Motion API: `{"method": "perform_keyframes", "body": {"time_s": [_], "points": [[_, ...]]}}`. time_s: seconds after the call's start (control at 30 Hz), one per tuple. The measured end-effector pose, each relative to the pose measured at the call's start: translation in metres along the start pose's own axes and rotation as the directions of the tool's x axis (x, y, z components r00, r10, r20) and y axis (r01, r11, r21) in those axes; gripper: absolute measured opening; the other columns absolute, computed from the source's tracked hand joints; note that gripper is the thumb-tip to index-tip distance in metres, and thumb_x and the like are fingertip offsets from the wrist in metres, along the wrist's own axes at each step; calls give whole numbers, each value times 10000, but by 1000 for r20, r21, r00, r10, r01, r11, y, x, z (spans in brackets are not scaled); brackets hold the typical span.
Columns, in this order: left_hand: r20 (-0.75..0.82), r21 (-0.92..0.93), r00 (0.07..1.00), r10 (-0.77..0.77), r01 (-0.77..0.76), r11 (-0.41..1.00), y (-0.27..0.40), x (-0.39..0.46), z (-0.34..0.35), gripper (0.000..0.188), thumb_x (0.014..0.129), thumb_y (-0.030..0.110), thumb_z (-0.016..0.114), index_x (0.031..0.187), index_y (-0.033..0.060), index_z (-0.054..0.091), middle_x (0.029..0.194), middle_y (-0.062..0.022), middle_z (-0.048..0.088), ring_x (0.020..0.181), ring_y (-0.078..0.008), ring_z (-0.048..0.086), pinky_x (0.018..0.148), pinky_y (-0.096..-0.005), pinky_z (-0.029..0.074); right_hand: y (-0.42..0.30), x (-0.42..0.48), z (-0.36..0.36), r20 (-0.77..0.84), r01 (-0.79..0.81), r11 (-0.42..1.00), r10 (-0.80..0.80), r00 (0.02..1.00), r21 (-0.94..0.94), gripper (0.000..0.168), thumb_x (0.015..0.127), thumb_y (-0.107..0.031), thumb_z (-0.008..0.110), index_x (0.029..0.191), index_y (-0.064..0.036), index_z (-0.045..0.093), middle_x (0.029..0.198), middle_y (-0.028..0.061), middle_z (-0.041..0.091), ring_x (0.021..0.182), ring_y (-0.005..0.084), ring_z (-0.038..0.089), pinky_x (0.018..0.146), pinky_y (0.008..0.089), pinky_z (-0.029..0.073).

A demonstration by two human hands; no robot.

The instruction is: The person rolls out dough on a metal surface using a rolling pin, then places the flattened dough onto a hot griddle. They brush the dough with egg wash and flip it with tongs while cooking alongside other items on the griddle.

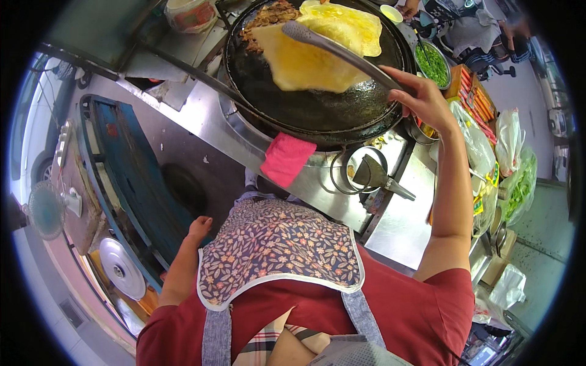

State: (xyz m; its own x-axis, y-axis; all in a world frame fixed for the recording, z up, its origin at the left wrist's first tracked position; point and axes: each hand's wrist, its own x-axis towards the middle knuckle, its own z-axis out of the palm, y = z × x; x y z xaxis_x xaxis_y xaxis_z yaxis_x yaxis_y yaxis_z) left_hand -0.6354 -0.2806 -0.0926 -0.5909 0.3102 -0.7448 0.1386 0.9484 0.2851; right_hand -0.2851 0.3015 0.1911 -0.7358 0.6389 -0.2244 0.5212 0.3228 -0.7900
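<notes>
My right hand (419, 98) grips the handle end of metal tongs (339, 50). The tongs reach over a round black griddle (316, 110), their rounded tip above a thin golden flatbread (302, 64). Whether the tip pinches the flatbread I cannot tell. Behind it lies a second, yellow egg-coated flatbread (361, 32), partly overlapped. Brown shredded meat (274, 18) is heaped at the griddle's far left. My left hand (200, 227) hangs low beside the flowered apron (284, 242), away from the griddle; its fingers are mostly hidden.
A pink cloth (288, 158) hangs at the griddle's near edge. To its right, a scraper (382, 178) rests across a metal pot (359, 158). Chopped greens fill a bowl (432, 64) beside a box of packaged sausages (476, 98). A blue bench (128, 169) stands left.
</notes>
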Motion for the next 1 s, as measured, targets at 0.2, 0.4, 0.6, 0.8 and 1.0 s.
{"method": "perform_keyframes", "body": {"time_s": [0.2, 0.4, 0.6, 0.8, 1.0], "points": [[67, 166, 987, 145, -155, 974, -91, 35, -2, 305, 952, 330, 652, 1031, 45, 727, 782, -95, 702, 695, -183, 656, 690, -345, 520, 5, -26, 26, -68, 309, 681, -467, 882, -664, 629, 837, -94, 741, 1417, -252, 558, 900, 71, 670, 757, 246, 673, 671, 373, 563], [-404, 132, 744, 531, -528, 839, 118, 15, -49, 243, 967, 247, 644, 1071, 33, 693, 987, -163, 698, 893, -298, 692, 801, -372, 536, 58, -91, 75, -20, 225, 708, -319, 947, -669, 634, 830, -151, 743, 1427, -206, 535, 876, 75, 643, 710, 251, 659, 634, 398, 525], [-428, 187, 390, 815, -844, 502, 334, 5, -72, 208, 960, 198, 622, 1108, 70, 691, 1047, -105, 665, 884, -267, 655, 797, -358, 518, 70, -160, 69, -159, -135, 987, 147, 976, 85, 627, 847, -74, 752, 1438, -165, 565, 990, 31, 720, 645, 80, 533, 598, 270, 486], [-271, 549, 128, 954, -794, 262, 450, 54, -50, 310, 878, 87, 588, 1175, 110, 675, 1165, -77, 651, 1044, -331, 587, 955, -402, 476, 59, -156, 91, -273, -341, 931, 365, 890, 132, 600, 864, -75, 743, 1433, -150, 568, 920, 21, 719, 661, 64, 575, 586, 268, 484], [-53, 717, 232, 971, -668, 199, 458, 51, -42, 273, 836, 77, 605, 1089, 100, 707, 1027, -103, 684, 949, -332, 599, 876, -412, 499, 70, -134, 93, -467, -281, 854, 51, 883, -438, 540, 845, -165, 737, 1368, -230, 615, 903, 135, 718, 818, 336, 685, 765, 435, 527]]}}
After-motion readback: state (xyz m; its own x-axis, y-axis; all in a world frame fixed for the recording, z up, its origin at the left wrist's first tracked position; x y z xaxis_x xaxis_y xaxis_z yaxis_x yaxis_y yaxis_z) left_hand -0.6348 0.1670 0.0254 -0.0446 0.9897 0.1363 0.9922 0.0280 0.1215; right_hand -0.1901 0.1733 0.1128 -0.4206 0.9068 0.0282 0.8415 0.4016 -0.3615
